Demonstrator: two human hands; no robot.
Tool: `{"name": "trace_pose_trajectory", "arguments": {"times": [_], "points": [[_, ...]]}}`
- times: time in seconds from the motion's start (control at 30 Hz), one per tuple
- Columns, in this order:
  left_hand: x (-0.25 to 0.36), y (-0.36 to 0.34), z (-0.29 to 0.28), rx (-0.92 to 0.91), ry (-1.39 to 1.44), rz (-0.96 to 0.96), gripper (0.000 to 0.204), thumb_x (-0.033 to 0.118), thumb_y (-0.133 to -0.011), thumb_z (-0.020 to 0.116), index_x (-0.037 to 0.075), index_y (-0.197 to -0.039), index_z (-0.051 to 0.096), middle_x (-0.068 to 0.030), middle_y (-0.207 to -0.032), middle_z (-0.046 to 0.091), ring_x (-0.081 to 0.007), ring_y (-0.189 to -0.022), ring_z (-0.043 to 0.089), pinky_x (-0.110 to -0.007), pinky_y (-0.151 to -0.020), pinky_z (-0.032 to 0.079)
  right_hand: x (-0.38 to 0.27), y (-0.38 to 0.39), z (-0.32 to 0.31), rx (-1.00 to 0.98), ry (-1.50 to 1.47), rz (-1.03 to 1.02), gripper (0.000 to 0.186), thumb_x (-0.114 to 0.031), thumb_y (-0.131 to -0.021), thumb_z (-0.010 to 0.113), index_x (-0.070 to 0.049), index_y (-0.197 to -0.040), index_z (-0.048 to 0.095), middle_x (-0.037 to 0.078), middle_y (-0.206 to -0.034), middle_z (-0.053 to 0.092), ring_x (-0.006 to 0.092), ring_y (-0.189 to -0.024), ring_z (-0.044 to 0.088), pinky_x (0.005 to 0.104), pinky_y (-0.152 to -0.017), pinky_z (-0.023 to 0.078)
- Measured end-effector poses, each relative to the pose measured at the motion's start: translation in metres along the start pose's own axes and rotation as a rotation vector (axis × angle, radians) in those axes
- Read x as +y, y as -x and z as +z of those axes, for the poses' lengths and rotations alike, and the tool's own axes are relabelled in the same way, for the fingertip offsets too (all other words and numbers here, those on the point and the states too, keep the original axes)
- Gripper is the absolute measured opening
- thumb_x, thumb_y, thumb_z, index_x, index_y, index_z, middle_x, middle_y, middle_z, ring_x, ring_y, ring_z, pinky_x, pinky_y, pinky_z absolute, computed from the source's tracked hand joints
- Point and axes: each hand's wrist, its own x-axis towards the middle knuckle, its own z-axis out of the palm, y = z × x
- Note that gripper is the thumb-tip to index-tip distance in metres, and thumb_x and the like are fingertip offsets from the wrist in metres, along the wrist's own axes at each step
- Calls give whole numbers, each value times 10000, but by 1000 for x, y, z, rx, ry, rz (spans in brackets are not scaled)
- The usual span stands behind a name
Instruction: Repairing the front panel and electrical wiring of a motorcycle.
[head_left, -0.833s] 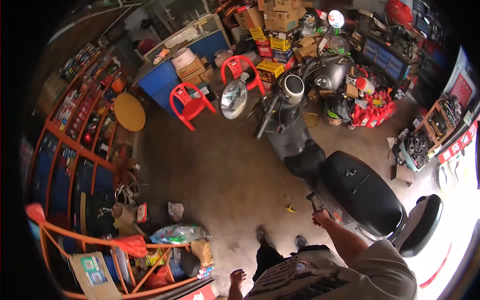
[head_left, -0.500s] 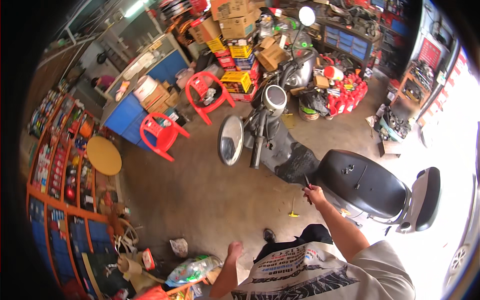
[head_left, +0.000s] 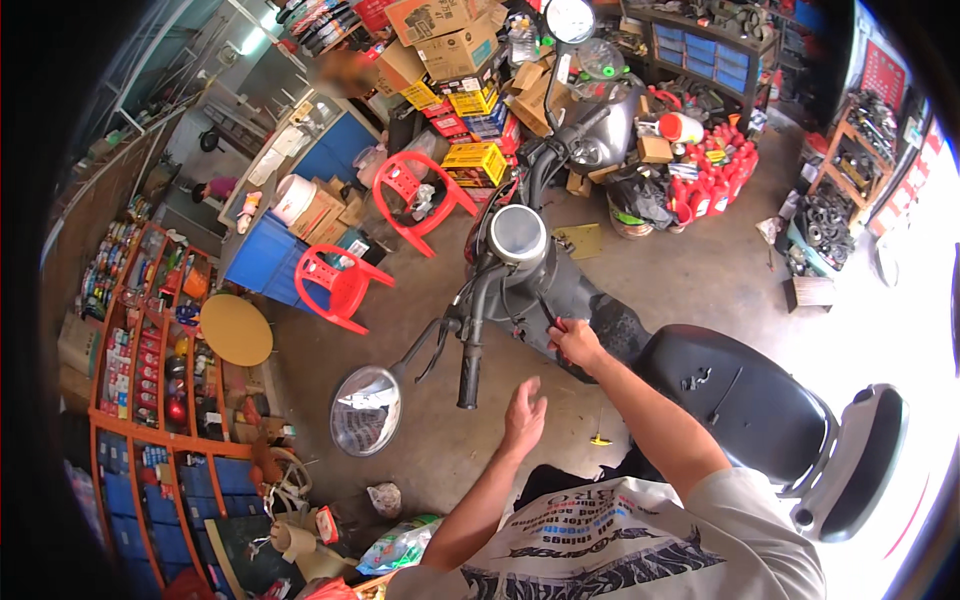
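Observation:
A grey-black scooter stands before me, its handlebar turned and a round mirror reaching out on the left. My right hand is closed around a slim tool with a dark pointed tip, held at the scooter's front body below the round gauge. Most of the tool is hidden in the fist. My left hand is raised right of the mirror, fingers loosely apart and nothing in it. On the black seat lie a small dark part and a thin rod-like tool.
A yellow-handled tool stands out on the floor beside the scooter. Red plastic chairs, stacked boxes and red bottles are at the back. Orange shelving lines the left side. A person is far back left.
My right hand has moved forward and left with the tool, from near the seat to the scooter's front. My left hand has risen toward it. The handlebar and mirror appear swung nearer.

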Motion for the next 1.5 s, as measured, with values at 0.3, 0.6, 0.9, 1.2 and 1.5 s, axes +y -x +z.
{"name": "trace_pose_trajectory", "arguments": {"times": [0.3,0.6,0.9,1.2,1.5], "points": [[41,-143,6,526,-144,23,543,184,-920,489,8,-1399,305,-233,-1385,383,-364,-1288,367,-419,-1061,307,-18,-56,1,-119,100,-51,289,-281,-865,537,-17,-848,651,107,-745,693,261,-750,676,368,-709,502],[30,-208,7,606,390,-164,333,183,-968,438,-55,-1192,500,-179,-1137,604,-261,-1038,586,-341,-912,448,-11,-59,11,-100,106,-120,279,-287,-856,555,-24,-851,647,106,-758,687,268,-772,665,363,-718,484],[36,-216,-4,511,584,-255,195,119,-950,466,45,-1096,573,-36,-1044,633,-129,-907,602,-275,-730,426,-15,-62,15,-104,54,-128,232,-223,-895,531,-20,-846,632,81,-706,666,191,-636,629,327,-573,475],[26,-227,-7,499,718,-336,147,140,-935,514,70,-1025,606,-27,-948,668,-101,-797,625,-222,-624,403,-21,-59,20,-258,-293,40,255,-245,-917,515,-9,-822,539,65,-690,582,151,-557,568,301,-439,441],[35,-232,-13,547,746,-447,153,153,-905,563,45,-1002,610,-18,-895,651,-114,-782,603,-223,-570,392,-63,-36,19,-279,-451,265,206,-207,-925,511,-74,-767,502,-14,-614,430,91,-466,368,250,-408,279]]}}
